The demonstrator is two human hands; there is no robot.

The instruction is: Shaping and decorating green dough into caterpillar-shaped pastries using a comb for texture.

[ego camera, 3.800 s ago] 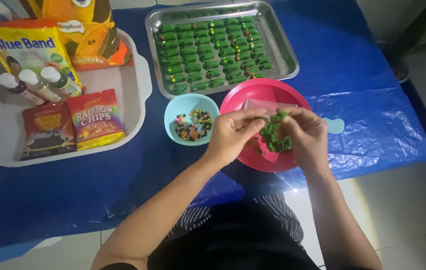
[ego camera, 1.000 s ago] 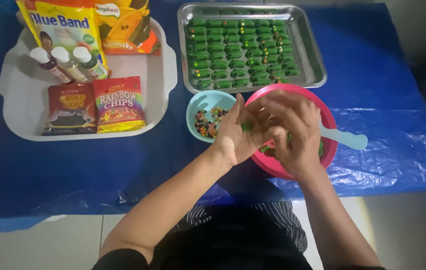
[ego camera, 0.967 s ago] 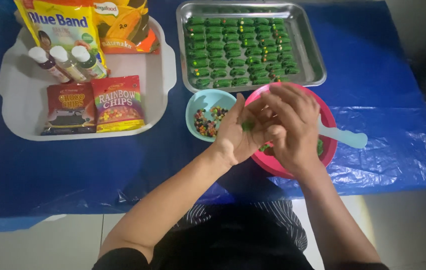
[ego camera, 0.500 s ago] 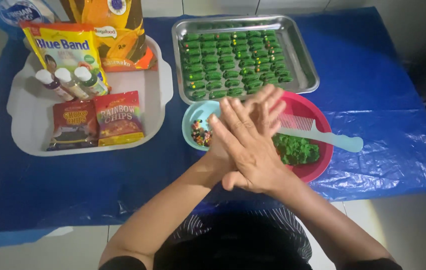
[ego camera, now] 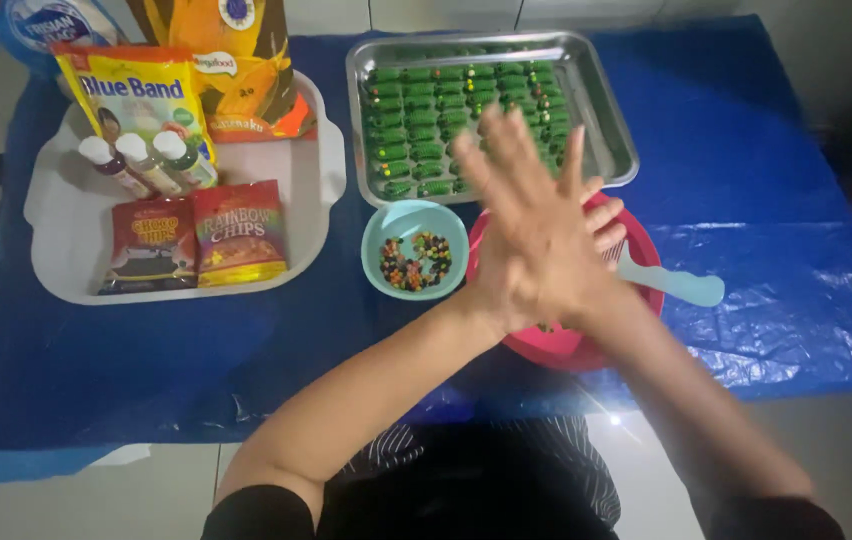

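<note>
My left hand [ego camera: 521, 235] lies flat on top of my right hand [ego camera: 601, 218], palms pressed together and fingers spread, above a pink bowl [ego camera: 546, 347]. Whatever is between the palms is hidden. A light blue scraper [ego camera: 676, 286] rests on the bowl's right rim. Just left of my hands stands a small light blue bowl [ego camera: 378, 240] of mixed coloured chips. Behind them a metal tray [ego camera: 614, 120] holds rows of small green dough pieces [ego camera: 416, 130].
A white tray [ego camera: 301, 185] at the left carries two snack packets [ego camera: 196, 240], three small bottles [ego camera: 141, 165], a yellow pouch [ego camera: 136, 95] and an orange bag [ego camera: 241, 60]. A blue plastic sheet [ego camera: 776, 230] covers the table; its front edge is near my body.
Earlier my fingers pinched green dough over the pink bowl. Since then my hands have closed palm to palm, and the left hand has slid forward over the right.
</note>
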